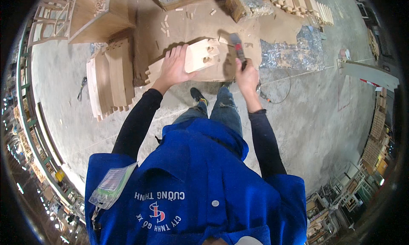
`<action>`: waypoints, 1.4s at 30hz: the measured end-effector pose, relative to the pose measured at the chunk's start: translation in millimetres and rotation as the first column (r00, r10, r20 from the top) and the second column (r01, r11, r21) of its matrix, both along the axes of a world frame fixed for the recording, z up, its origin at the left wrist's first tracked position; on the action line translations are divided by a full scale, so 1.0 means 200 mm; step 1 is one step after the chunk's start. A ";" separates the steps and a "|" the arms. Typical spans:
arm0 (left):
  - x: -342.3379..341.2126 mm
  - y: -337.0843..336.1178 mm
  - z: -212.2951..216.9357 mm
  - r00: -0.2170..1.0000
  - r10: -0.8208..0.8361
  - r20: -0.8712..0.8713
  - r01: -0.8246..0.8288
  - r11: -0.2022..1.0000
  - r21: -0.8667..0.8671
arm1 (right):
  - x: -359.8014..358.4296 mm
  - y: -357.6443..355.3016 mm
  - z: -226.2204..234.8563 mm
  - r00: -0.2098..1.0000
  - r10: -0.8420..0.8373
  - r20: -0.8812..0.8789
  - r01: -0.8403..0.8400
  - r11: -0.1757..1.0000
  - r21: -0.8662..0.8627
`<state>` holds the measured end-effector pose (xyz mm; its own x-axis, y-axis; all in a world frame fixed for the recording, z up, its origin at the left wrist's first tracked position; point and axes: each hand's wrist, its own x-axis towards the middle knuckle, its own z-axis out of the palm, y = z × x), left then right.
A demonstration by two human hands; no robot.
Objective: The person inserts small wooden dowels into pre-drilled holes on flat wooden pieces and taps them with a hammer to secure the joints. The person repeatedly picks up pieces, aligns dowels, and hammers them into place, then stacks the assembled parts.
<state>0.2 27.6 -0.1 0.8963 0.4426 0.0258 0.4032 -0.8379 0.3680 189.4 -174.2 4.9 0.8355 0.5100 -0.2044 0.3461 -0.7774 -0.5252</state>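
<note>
Concrete workshop floor (pixel 324 117), dusty and bare to the right, with a brown cardboard sheet (pixel 187 28) spread on it as the working surface; small wooden dowels (pixel 165 25) lie scattered on the sheet, within easy reach. Left hand (pixel 174 68) lies flat, fingers spread, on a pale wooden part (pixel 200 55) with slot holes cut in its end; the open palm presses down rather than wraps, which looks meant to keep the piece from shifting. The part rests on the cardboard, directly ahead of the knees, its slotted end turned toward the right hand. Right hand (pixel 247 77) is closed around the handle of a hammer (pixel 238 49), head raised and pointing away from the body, just beside the slotted end; whether it touches the wood cannot be told. A stack of similar shaped boards (pixel 111 77) stands near the left forearm, edges aligned, probably staged for handling in turn. A crumpled plastic sheet (pixel 294 49) lies to the right. More wooden pieces (pixel 294 0) sit along the far edge.
</note>
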 end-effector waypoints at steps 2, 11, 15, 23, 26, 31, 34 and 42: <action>-0.03 0.00 0.09 0.995 0.049 0.083 -0.037 0.989 -0.140 | -0.02 0.07 -0.16 0.973 0.081 0.217 -0.120 0.978 0.173; -0.02 0.04 0.61 0.901 0.410 0.144 0.019 0.293 -0.956 | -0.42 0.25 0.40 0.634 0.527 -0.565 -0.006 0.735 0.678; 0.16 -0.05 0.78 0.830 0.550 0.093 0.129 -0.027 -0.991 | -0.49 0.27 0.56 0.582 0.526 -0.621 0.234 0.623 0.747; 0.62 -0.33 0.93 0.791 0.590 0.160 0.181 0.024 -0.983 | -0.05 0.06 0.65 0.670 0.476 -0.570 0.184 0.638 0.748; 0.86 -0.42 0.93 0.793 0.573 0.206 0.223 0.043 -0.974 | 0.18 -0.05 0.65 0.702 0.466 -0.538 0.168 0.627 0.761; 1.29 -0.50 0.75 0.728 0.577 0.371 0.450 0.006 -0.893 | 0.75 -0.29 0.71 0.394 0.427 -0.814 0.347 0.751 0.562; 1.47 -0.55 0.79 0.806 0.453 0.382 0.475 -0.107 -0.874 | 1.09 -0.48 0.61 -0.122 0.681 -0.722 0.683 0.585 0.437; 1.88 -0.79 0.52 0.780 0.571 0.256 0.513 -0.350 -0.784 | 1.52 -0.53 0.29 -0.269 0.600 -0.754 0.675 0.676 0.297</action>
<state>375.6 -130.4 103.8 0.9170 0.3762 -0.1324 -0.2471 0.7965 0.5518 492.4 -279.3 62.0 -0.0209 0.9334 -0.3581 -0.9785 -0.0926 -0.1843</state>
